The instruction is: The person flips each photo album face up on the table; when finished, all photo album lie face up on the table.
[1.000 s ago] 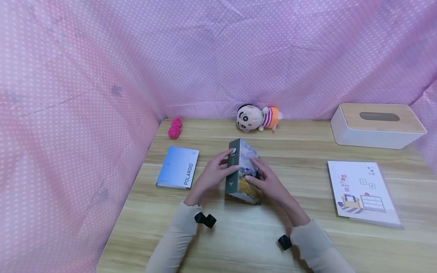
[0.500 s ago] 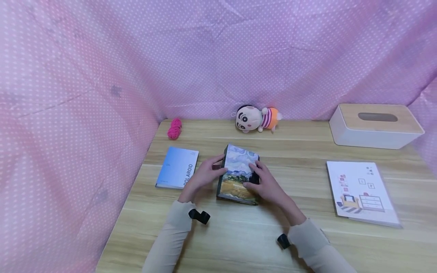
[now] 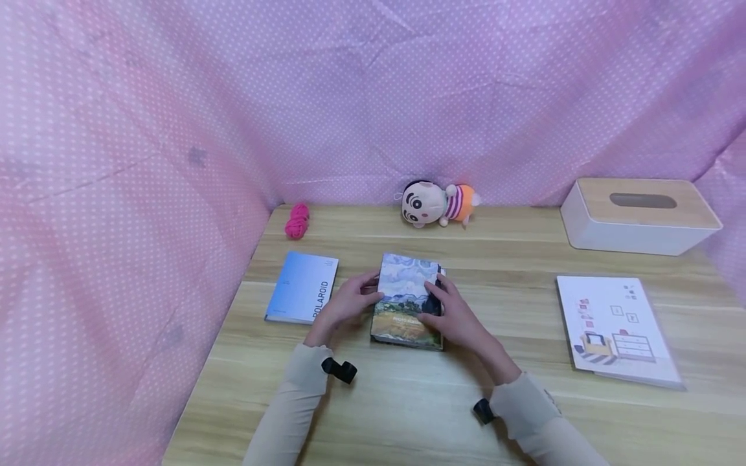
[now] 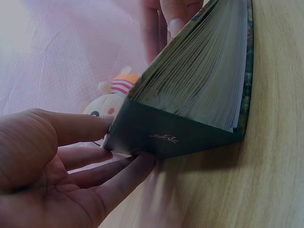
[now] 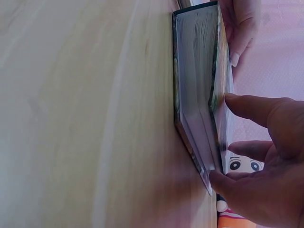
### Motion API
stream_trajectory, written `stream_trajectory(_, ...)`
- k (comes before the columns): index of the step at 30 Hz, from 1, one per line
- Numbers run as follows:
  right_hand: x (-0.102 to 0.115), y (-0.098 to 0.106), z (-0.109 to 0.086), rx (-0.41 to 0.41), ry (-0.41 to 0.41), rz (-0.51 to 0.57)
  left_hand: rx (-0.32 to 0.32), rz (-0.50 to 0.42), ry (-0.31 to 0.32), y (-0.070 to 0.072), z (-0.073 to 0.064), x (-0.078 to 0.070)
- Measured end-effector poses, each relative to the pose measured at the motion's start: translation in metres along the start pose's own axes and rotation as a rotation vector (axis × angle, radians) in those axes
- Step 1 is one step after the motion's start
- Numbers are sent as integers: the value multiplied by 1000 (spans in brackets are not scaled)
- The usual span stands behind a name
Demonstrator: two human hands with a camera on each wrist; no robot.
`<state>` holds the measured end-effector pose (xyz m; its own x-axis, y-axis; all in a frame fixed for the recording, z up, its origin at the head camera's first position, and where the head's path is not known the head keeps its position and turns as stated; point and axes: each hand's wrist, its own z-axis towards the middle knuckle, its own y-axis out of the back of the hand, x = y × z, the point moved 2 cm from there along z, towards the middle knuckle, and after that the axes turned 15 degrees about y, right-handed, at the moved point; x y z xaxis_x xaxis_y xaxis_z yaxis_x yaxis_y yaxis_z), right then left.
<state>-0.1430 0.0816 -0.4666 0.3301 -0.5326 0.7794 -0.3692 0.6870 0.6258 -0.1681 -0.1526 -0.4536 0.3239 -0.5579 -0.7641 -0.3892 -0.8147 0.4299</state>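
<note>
Hands meet over a thick book with a painted landscape cover [image 3: 406,301], which lies flat near the middle of the wooden table [image 3: 408,408], front cover up. The left hand [image 3: 348,304] grasps the book at its dark green spine side: in the left wrist view the thumb [image 4: 61,128] lies on top of the spine edge [image 4: 166,137] and the fingers curl in beneath and against it. The right hand [image 3: 460,320] grasps the opposite, page-edge side; the right wrist view shows its thumb [image 5: 247,107] on the cover and a fingertip [image 5: 218,178] against the lower edge of the page block [image 5: 197,90], with the cover lifted slightly there.

Left of the book, just beside the left hand, lies a blue booklet lettered POLAROID [image 3: 303,286]. Well apart on the right lies a white booklet with a furniture drawing [image 3: 614,329].

At the far right rear stands a white tissue box with a wooden lid [image 3: 638,215]. Its slot [image 3: 642,200] is dark, and what is inside cannot be told.

Against the pink dotted cloth backdrop [image 3: 373,97] a small plush doll in a striped shirt [image 3: 437,202] lies on its side, and a bundle of pink cord [image 3: 297,220] sits in the far left corner.
</note>
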Motion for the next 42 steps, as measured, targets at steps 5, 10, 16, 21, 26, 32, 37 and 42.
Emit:
stream_trajectory(5,0,3,-2,-1,20,-2,-19,39,-12,-1,-1,-5)
stream_trajectory(10,-1,6,-5,4,18,-1,-68,172,-27,-3,-2,-14)
stream_trajectory(16,-2,19,-10,-22,40,23,-205,309,-9,-9,-7,-32)
stream_trajectory(21,-4,40,-19,-61,97,84,-345,412,-49,-21,-11,-53)
stream_trajectory(26,-14,67,-34,-42,115,57,-388,458,-135,-36,-10,-74)
stream_trajectory(32,-29,104,-58,-58,91,0,-334,450,-220,-63,-5,-100)
stream_trajectory(37,-41,132,-81,-106,80,-34,-279,430,-247,-90,1,-115)
stream_trajectory(42,-55,155,-108,-148,35,-93,-225,383,-245,-117,5,-123)
